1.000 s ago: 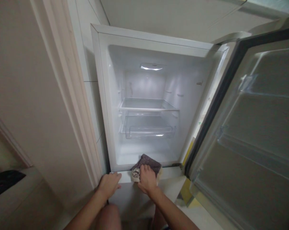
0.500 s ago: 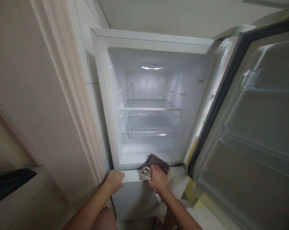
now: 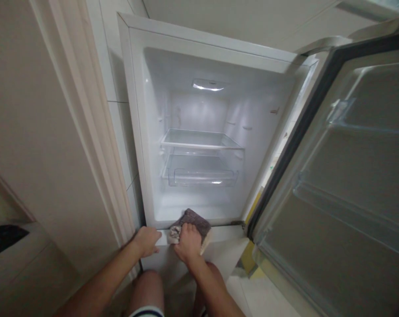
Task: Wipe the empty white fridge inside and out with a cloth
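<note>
My right hand is closed on a folded cloth, dark brown-grey on top with a pale underside. The cloth lies on the top edge of the white lower fridge door, just below the opening of the fridge. At the left end of that same edge, my left hand grips the corner, its fingers curled over the top. The fingertips of the right hand are partly sunk in the cloth.
The upper fridge door stands swung open on the right, with clear door racks. Inside are a glass shelf and a clear drawer. A pale door frame rises close on the left. My knees are below.
My right hand has slid the cloth leftward along the lower door's top edge, closer to my left hand. The left hand keeps its grip. The view has shifted and tilted slightly.
</note>
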{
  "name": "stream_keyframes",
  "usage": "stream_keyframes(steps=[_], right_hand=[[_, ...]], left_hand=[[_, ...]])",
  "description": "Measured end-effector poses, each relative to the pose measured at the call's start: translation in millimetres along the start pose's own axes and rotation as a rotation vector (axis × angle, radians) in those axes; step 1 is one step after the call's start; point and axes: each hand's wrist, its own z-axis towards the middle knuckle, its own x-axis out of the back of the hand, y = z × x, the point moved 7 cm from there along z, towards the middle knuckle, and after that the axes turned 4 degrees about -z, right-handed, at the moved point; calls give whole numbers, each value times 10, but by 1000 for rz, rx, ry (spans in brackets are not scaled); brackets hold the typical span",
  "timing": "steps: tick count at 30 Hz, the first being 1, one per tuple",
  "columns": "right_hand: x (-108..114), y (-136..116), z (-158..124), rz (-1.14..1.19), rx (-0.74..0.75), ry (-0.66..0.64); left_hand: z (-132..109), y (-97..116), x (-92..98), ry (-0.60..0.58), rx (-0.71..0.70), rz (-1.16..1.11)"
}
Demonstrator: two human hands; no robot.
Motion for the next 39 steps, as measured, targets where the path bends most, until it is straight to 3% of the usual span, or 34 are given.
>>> stream_keyframes(steps=[3, 6, 9, 13, 16, 19, 23, 28, 31, 35, 39], right_hand=[[-83, -285, 12, 16, 111, -54], [-51, -189, -40, 35, 211, -87], [86, 264, -114, 57, 209, -95], [331, 1105, -108, 37, -67, -44], [395, 1398, -72, -23, -212, -6], [359, 1285, -39, -84, -211, 38], [248, 850, -23, -65, -125, 21], [60, 166, 13, -20, 121, -82], [-23, -48, 14, 9, 251, -119], [1, 112, -27, 62, 272, -121], [129, 566, -49, 104, 165, -85]], left_hand=[[9, 13, 1, -34, 12, 38], [-14, 15, 14, -43, 16, 55], [-45, 12, 16, -45, 12, 55], [-69, 20, 16, -48, -4, 48], [-65, 9, 5, -53, -10, 53], [-39, -25, -31, -55, -16, 58], [35, -75, -84, -59, -17, 59], [116, -67, -72, -87, -17, 75], [102, -39, -46, -104, -21, 101], [47, -18, -32, -126, -23, 131], [11, -17, -19, -135, -32, 135]])
